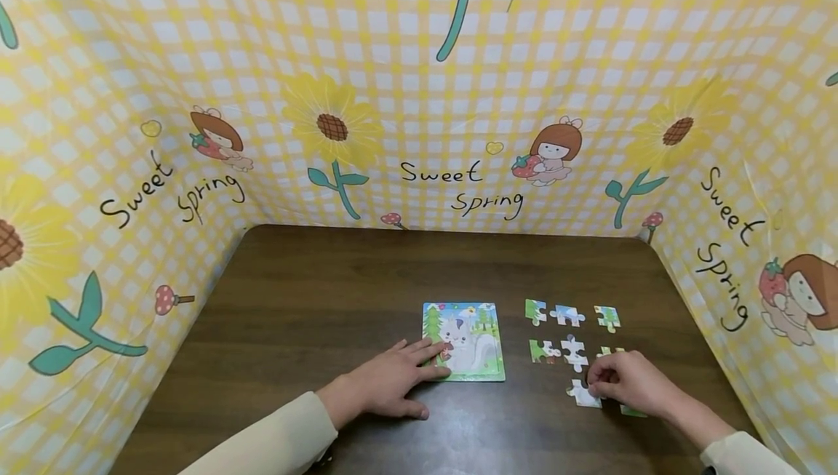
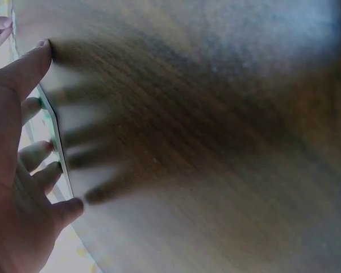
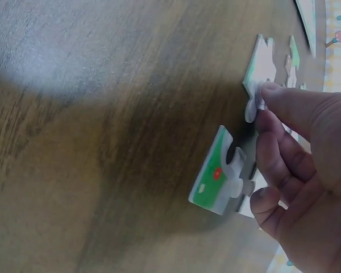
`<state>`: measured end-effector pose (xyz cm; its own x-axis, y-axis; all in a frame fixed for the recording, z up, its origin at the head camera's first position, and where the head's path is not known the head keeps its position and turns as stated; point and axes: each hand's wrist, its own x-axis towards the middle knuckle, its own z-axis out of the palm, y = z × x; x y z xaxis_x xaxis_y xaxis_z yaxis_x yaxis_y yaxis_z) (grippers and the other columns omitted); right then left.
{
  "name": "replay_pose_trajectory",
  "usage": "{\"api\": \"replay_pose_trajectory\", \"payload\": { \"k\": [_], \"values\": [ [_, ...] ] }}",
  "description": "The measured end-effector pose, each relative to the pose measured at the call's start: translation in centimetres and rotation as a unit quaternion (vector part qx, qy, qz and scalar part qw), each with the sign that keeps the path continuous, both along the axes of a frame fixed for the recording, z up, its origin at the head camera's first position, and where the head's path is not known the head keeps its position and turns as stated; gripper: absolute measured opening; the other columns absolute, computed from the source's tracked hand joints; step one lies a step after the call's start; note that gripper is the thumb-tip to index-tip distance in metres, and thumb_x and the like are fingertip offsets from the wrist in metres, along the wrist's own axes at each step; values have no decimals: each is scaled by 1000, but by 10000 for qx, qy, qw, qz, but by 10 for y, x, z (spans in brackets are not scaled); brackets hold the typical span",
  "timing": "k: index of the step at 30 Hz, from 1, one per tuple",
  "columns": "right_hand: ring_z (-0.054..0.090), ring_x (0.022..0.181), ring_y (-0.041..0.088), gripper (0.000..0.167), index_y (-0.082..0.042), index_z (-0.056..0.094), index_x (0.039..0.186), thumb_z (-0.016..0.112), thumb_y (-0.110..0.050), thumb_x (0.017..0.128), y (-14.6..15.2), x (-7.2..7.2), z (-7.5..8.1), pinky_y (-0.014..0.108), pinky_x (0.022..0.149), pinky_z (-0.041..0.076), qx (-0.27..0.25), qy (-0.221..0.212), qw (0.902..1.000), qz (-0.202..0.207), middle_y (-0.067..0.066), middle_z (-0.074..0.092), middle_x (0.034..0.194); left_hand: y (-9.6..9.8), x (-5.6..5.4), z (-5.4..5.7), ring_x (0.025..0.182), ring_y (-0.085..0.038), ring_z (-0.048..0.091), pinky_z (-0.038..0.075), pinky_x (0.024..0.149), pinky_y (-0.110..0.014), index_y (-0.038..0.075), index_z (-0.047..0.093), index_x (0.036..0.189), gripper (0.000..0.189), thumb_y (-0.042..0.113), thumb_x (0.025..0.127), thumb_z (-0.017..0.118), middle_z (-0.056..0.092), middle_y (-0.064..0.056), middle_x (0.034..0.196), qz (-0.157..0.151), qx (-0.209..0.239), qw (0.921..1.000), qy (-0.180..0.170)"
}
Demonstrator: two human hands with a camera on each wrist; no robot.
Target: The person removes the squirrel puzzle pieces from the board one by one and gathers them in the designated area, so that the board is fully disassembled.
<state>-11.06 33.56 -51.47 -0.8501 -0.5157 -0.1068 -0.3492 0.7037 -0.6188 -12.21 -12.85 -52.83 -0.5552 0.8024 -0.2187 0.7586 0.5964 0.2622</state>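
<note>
My left hand [image 1: 393,379] lies with fingers spread over the left edge of a square puzzle board [image 1: 484,318] picturing a white squirrel. Its thumb is out to the side over the wood. In the left wrist view the fingertips [image 2: 41,147] reach the board's edge. To the right, my right hand [image 1: 631,382] pinches a mostly white puzzle piece [image 1: 581,393] between thumb and forefinger. The right wrist view shows this puzzle piece [image 3: 260,65] low over the table, its edge green. Beside it lies a green-and-white corner piece [image 3: 213,179], with my other fingers curled above.
More loose puzzle pieces lie in rough rows right of the board, among them a blue-topped piece [image 1: 567,314], a tree piece [image 1: 607,317] and a white piece [image 1: 574,351]. A yellow checked cloth [image 1: 419,97] walls the brown wooden table [image 1: 314,278] at the back and sides.
</note>
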Motion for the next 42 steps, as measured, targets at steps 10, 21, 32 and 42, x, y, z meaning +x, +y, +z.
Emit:
{"api": "replay_pose_trajectory", "payload": {
  "k": [10,21,32,42],
  "values": [
    [60,67,-1,3,-19,74,91,77,-19,93,-30,-16,22,23,61,50,-16,175,9998,107,-14,69,80,-4,2,-2,158,-31,21,21,121,-64,38,37,159,73,66,96,58,19,-1,172,-124,61,9997,223],
    [57,70,1,13,-14,76,103,77,-22,93,-141,-41,14,24,66,50,-151,444,9971,592,-14,67,85,-16,11,1,158,-35,18,19,122,-64,43,37,158,70,72,96,51,17,-10,172,234,99,9997,-28],
    [60,76,5,18,-15,75,110,76,-25,95,-215,-58,-2,28,74,52,-126,371,9915,1242,-3,71,99,-23,13,-2,158,-40,14,22,115,-74,47,31,159,78,74,91,57,10,-9,174,400,49,9990,-197],
    [55,77,4,27,-19,75,113,80,-32,91,-224,-58,-16,28,75,50,245,570,9922,1077,-5,67,99,-23,13,-2,158,-40,13,24,114,-75,47,30,159,80,74,90,60,8,-9,174,399,18,9988,-270]
  ]
}}
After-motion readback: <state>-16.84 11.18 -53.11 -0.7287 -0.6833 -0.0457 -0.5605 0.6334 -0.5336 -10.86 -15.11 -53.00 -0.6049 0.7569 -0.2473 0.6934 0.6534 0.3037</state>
